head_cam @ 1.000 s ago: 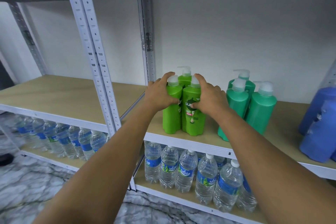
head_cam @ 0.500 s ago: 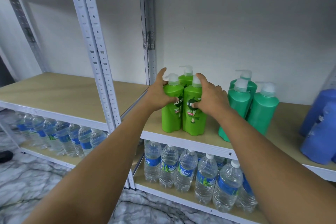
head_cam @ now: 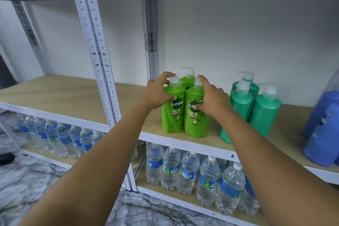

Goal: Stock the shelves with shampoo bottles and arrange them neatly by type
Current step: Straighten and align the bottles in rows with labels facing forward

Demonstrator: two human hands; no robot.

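Note:
Three light-green Sunsilk pump bottles stand in a tight cluster on the middle wooden shelf (head_cam: 73, 95). My left hand (head_cam: 158, 92) grips the front-left green bottle (head_cam: 172, 117), with the thumb on its front and the fingers curled behind the pump. The front-right green bottle (head_cam: 195, 126) is held by my right hand (head_cam: 213, 100), thumb on the label and index finger up by the pump. Behind them stands the third green bottle (head_cam: 188, 79). Both front labels face me.
Three teal pump bottles (head_cam: 266, 113) stand just right of my right hand, and blue bottles (head_cam: 322, 134) lie at the far right. A perforated white upright (head_cam: 99, 60) splits the shelving. Water bottles (head_cam: 183, 170) fill the lower shelf. Below is marble floor (head_cam: 27, 180).
My left hand has slid back off the front-left bottle's face, so its label now shows. My right index finger has lifted toward the pump. The bottles stay in place.

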